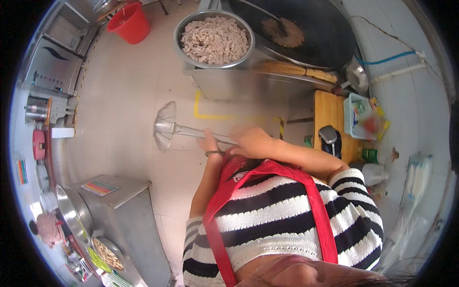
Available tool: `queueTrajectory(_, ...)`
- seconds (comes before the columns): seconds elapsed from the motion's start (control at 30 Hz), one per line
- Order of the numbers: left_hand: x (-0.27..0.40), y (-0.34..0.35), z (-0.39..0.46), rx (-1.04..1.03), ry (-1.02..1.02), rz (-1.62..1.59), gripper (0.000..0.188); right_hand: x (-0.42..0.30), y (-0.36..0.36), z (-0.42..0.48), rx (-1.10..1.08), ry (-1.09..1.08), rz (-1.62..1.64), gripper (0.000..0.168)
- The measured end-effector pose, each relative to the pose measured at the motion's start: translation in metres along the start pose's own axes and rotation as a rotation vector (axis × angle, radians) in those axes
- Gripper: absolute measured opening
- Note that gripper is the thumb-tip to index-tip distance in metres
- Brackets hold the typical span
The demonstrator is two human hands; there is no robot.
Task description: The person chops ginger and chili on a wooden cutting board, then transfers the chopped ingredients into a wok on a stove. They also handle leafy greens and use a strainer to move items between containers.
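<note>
A wire skimmer (pixel 165 126) with a long metal handle extends left in front of my red apron (pixel 229 166). My left hand (pixel 208 142) grips the handle partway along, a dark bangle at its wrist. My right hand (pixel 252 141), blurred by motion, closes around the handle's end near my waist. Ahead, a steel bowl (pixel 215 66) full of pale sliced meat (pixel 215 40) rests on the stove's front corner. Beside it, a large black wok (pixel 322 32) contains brownish liquid (pixel 297 35) and a long-handled ladle (pixel 263 10).
A straw brush (pixel 297 70) lies along the stove's front edge. On the right, a wooden table (pixel 324 111) carries a spatula (pixel 327 134) and a pale blue basket (pixel 348 118). A steel cabinet (pixel 143 219) stands at lower left; a red bucket (pixel 131 25) sits farther off.
</note>
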State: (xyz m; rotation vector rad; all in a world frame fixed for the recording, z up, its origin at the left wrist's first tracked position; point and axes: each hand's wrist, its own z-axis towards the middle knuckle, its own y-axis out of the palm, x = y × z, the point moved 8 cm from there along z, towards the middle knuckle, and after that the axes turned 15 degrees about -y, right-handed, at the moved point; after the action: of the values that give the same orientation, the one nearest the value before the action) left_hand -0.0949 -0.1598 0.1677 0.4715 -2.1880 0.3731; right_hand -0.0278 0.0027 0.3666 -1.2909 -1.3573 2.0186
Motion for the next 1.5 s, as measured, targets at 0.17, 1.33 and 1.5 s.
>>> queueTrajectory(0.17, 0.058, -0.036, -0.011, -0.118, 0.297, 0.06, 0.026, -0.017, 0.077, 0.043, -0.203, 0.14, -0.025, 0.045)
queueTrajectory(1.33, 0.408, -0.047, 0.285, -0.156, 0.58, 0.364, 0.016, 0.1, 0.074, 0.488, 0.017, 0.488, 2.179, 0.037)
queueTrajectory(1.5, 0.458, -0.061, 0.392, -0.067, 0.528, 0.229, 0.018, 0.173, 0.052, 0.548, 0.263, 0.745, 1.582, 0.027)
